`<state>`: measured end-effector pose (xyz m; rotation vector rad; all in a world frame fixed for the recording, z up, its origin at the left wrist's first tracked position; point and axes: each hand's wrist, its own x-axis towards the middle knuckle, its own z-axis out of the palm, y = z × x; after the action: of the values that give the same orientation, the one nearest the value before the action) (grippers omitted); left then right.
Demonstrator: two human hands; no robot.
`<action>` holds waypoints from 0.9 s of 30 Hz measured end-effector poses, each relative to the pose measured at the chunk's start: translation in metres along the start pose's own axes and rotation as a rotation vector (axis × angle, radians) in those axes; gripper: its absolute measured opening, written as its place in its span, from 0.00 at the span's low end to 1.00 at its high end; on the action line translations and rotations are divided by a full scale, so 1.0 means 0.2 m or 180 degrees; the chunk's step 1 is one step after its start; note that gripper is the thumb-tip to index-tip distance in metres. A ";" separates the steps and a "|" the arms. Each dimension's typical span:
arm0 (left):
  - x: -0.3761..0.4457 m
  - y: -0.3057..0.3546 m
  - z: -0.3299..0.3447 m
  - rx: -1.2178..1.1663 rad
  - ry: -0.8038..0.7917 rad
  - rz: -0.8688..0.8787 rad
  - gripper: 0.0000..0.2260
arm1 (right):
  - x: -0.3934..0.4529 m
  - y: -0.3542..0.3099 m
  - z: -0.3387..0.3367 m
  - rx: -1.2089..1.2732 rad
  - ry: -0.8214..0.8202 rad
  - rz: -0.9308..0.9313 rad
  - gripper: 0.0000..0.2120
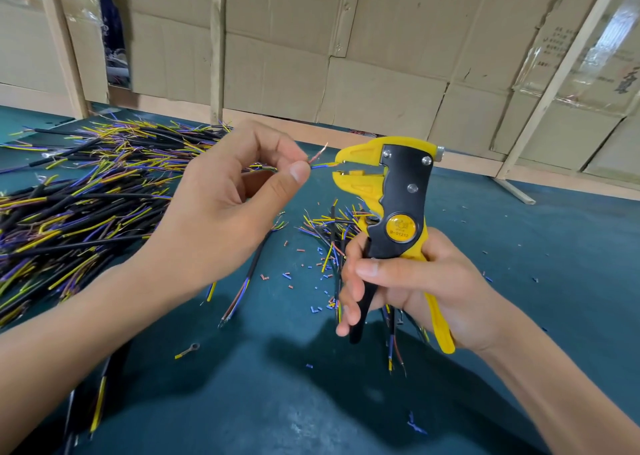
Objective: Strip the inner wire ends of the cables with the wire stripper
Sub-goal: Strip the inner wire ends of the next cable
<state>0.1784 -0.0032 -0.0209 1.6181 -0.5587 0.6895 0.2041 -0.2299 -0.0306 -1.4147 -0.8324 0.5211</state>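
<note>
My left hand (221, 209) pinches the inner wires (320, 164) of a cable between thumb and forefinger. A brown wire with a bare copper tip sticks up from the pinch. Blue and yellow wires point right, into the open jaws of the yellow-and-black wire stripper (394, 198). My right hand (408, 288) grips the stripper's handles and holds it upright over the green table (519, 281). The cable's black sheath (256, 260) hangs down below my left hand.
A big heap of black cables (86, 191) with yellow, blue and purple inner wires covers the table's left. A smaller pile (332, 233) lies behind the stripper. Insulation scraps (304, 281) and a ring terminal (188, 349) dot the mat. Cardboard panels (346, 56) wall off the back.
</note>
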 end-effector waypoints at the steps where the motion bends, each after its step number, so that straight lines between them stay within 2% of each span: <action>1: 0.00 0.00 0.00 -0.0018 -0.0026 0.0057 0.04 | 0.00 0.00 0.00 0.0004 -0.0019 0.0018 0.06; 4: 0.00 0.01 -0.01 0.0068 -0.0106 0.0264 0.05 | -0.01 -0.01 0.00 0.0018 -0.0065 0.0060 0.05; 8: 0.00 0.02 -0.02 0.0266 0.0053 0.0285 0.05 | -0.01 -0.02 0.01 -0.0020 -0.0119 0.0110 0.04; 13: 0.00 0.01 -0.03 0.0581 0.0239 0.0385 0.07 | -0.02 0.00 0.03 -0.0143 -0.0156 0.0184 0.08; 22: 0.01 -0.01 -0.05 0.1756 0.0289 0.1228 0.03 | -0.01 -0.01 0.04 0.0088 -0.0182 0.0204 0.07; 27: 0.00 0.01 -0.05 0.1922 0.0347 0.1298 0.04 | 0.00 0.01 0.05 0.0285 -0.0231 0.0197 0.05</action>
<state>0.1754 0.0067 -0.0187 2.0238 -0.6455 1.3382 0.1963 -0.2227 -0.0320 -1.3490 -0.8151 0.6528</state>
